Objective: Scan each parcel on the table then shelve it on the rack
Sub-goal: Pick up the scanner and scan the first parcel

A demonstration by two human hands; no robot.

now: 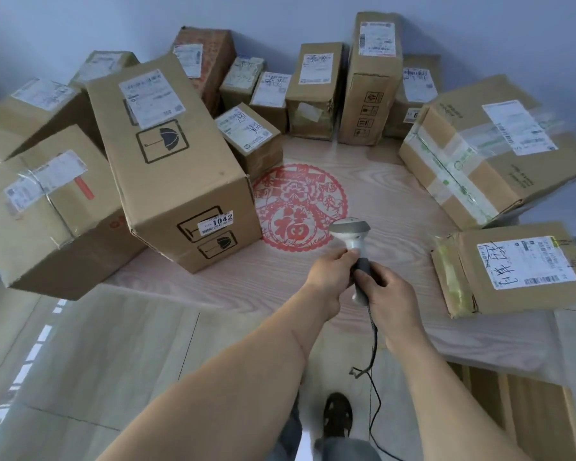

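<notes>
From the head view, you have the barcode scanner (354, 247) in both hands over the near edge of the desk (396, 207). Your right hand (388, 291) is wrapped round the dark grip, and your left hand (330, 271) pinches the pale neck just under the head. The head points away from you, towards the red paper-cut (296, 207) in the bare middle of the desk, and its cable (374, 361) hangs down towards the floor.

The parcels ring that bare patch, none of them touched: the tall parcel marked 1042 (177, 161) lies just left of the scanner, a flat parcel with a handwritten label (516, 267) just right, and others crowd against the wall. The rack is not in view.

You look to be at the scanning step, with nothing yet lifted. Next you would need to free your left hand and swing the scanner head onto a label; the flat parcel's barcode faces up and is probably the easiest to reach.
</notes>
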